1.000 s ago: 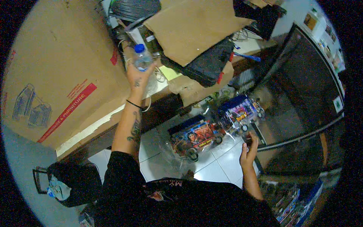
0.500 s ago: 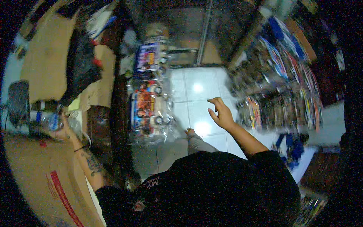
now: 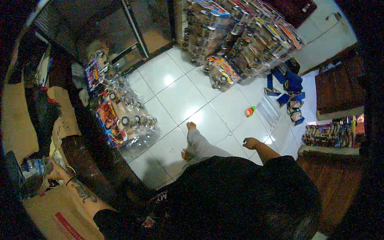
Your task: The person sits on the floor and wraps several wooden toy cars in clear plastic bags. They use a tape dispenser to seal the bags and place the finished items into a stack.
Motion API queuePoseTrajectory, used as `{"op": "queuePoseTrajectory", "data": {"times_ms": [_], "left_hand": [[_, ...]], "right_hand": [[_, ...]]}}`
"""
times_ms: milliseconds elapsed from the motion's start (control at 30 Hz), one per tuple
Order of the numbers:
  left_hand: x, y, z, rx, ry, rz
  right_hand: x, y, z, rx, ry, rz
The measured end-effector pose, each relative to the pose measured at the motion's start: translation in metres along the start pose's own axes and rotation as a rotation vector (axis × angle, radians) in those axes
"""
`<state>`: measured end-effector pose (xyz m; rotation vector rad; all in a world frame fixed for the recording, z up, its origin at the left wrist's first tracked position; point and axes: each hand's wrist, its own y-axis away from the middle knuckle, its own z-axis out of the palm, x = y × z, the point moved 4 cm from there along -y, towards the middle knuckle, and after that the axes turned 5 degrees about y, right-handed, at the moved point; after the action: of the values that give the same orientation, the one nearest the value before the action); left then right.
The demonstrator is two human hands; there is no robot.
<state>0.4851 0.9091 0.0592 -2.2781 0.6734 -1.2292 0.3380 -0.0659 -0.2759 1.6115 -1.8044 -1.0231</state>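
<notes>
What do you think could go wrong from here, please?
The clear bottle in the left hand might slip from its grip.
A bare foot might catch the plastic-wrapped toy trucks on the floor.
The small orange-and-green object lying there might be stepped on.

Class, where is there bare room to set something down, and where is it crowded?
Bare tiles show between the wrapped toy vehicles at left, the wrapped pile at top and the feet. Crowded: the left edge, where the left hand holds a bottle near a cardboard box, and the right, with blue pieces.
</notes>
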Motion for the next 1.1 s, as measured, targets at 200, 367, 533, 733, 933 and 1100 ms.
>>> {"op": "queuePoseTrajectory", "data": {"times_ms": [200,367,533,733,933,1100], "left_hand": [[0.101,0.083,-0.061,0.367,-0.026,0.315],[0.146,0.321,-0.074,-0.168,0.263,0.453],[0.062,0.617,-0.071,-1.418,-0.035,-0.174],[0.036,0.841,-0.067,-1.675,-0.153,-0.527],[0.037,0.957,0.033,-1.575,0.0,-0.607],[-0.053,1.018,0.106,-1.496,0.002,-0.634]], "right_hand": [[0.04,0.029,-0.007,0.094,-0.155,0.01],[0.033,-0.003,0.003,-0.109,-0.187,-0.421],[0.039,-0.074,0.011,-0.202,-0.098,-0.168],[0.061,-0.19,-0.007,-0.246,-0.035,-0.257],[0.083,-0.313,-0.004,-0.244,0.066,-0.327],[0.073,-0.412,0.032,-0.197,0.126,-0.374]]}}
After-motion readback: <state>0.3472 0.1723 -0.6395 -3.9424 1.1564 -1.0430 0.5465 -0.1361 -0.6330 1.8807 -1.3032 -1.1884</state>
